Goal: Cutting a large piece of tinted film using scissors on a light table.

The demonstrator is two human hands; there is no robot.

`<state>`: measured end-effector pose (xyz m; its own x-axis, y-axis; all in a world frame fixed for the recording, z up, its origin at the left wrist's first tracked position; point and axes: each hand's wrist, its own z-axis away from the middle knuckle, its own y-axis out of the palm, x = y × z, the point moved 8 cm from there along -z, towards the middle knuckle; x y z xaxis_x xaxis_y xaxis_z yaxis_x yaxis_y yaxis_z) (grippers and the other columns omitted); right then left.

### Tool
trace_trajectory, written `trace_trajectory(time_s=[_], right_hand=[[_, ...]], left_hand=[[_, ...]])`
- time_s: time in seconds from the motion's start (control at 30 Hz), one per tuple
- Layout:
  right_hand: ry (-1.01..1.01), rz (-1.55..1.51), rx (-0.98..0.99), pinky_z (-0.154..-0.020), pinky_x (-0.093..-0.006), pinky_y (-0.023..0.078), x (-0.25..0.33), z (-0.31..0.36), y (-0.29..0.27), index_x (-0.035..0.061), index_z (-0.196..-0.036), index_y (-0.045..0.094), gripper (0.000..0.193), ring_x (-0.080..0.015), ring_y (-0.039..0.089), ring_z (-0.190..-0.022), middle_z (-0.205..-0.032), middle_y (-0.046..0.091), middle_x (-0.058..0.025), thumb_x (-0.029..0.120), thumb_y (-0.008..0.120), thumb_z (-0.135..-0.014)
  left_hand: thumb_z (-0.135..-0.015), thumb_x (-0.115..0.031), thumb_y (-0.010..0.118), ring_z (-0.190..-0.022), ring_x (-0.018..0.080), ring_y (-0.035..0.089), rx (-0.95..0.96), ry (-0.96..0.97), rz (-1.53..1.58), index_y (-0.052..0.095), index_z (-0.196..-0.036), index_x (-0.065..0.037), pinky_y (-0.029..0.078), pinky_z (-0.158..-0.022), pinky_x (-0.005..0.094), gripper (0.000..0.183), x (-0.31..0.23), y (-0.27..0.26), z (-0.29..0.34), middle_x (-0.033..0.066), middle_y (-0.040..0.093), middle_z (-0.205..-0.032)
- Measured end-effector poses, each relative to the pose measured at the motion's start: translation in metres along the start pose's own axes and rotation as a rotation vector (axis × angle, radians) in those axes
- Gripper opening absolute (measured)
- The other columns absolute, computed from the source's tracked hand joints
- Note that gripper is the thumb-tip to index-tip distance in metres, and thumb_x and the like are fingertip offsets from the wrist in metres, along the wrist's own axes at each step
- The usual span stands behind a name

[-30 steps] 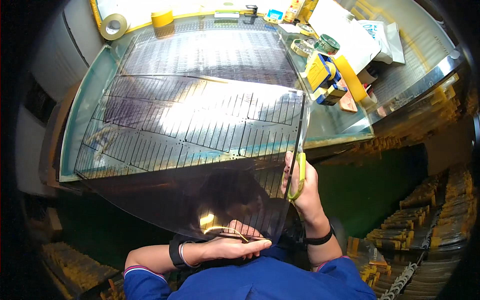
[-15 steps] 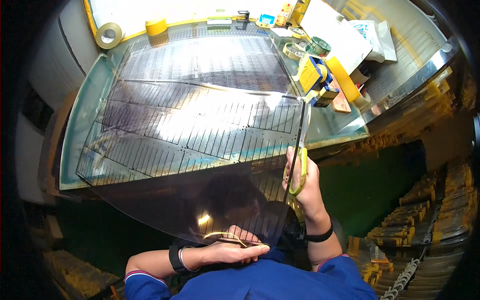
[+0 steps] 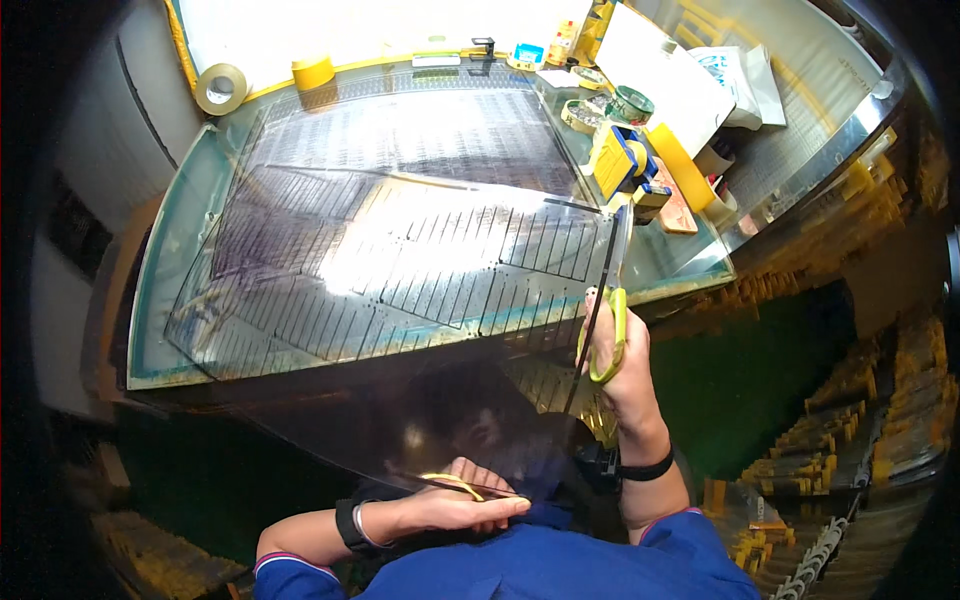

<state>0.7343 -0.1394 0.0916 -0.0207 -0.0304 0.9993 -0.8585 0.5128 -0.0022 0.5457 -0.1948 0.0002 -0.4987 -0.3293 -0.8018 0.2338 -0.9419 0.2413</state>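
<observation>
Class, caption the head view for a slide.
Left hand holds the near edge of a dark-lined transparent film; right hand holds green-handled scissors at its right edge.

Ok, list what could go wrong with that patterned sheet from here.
The scissors in the right grip might nick the patterned sheet, being right at its edge. It could also crease where it overhangs the table toward the left grip. The scissors might bump the nearby blue-and-yellow tape dispenser.
</observation>
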Motion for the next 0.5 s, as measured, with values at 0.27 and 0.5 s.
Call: trace_trajectory(time_s=[0.27, 0.5], right_hand=[[0.311, 0.008, 0.178, -0.041, -0.0207, 0.039, -0.039, 0.042, 0.027, 0.0063, -0.071, 0.045, 0.033, -0.0066, 0.047, -0.046, -0.057, 0.043, 0.0011, 0.034, 0.051, -0.087], [0.348, -0.062, 0.449, -0.043, -0.0220, 0.039, -0.061, 0.093, 0.083, 0.0063, -0.074, 0.044, 0.031, -0.0077, 0.048, -0.046, -0.056, 0.045, 0.0003, 0.033, 0.049, -0.089]], left_hand=[[-0.070, -0.008, 0.061, -0.043, 0.0112, 0.050, -0.655, 0.433, 0.109, 0.058, -0.052, 0.002, 0.037, -0.041, 0.0209, 0.021, 0.019, -0.101, 0.127, 0.0082, 0.055, -0.050], [-0.087, -0.033, 0.045, -0.047, 0.0045, 0.036, -1.397, 0.806, 0.848, 0.053, -0.086, -0.008, 0.028, -0.039, 0.0162, 0.026, 0.058, -0.128, 0.165, -0.0024, 0.042, -0.059]])
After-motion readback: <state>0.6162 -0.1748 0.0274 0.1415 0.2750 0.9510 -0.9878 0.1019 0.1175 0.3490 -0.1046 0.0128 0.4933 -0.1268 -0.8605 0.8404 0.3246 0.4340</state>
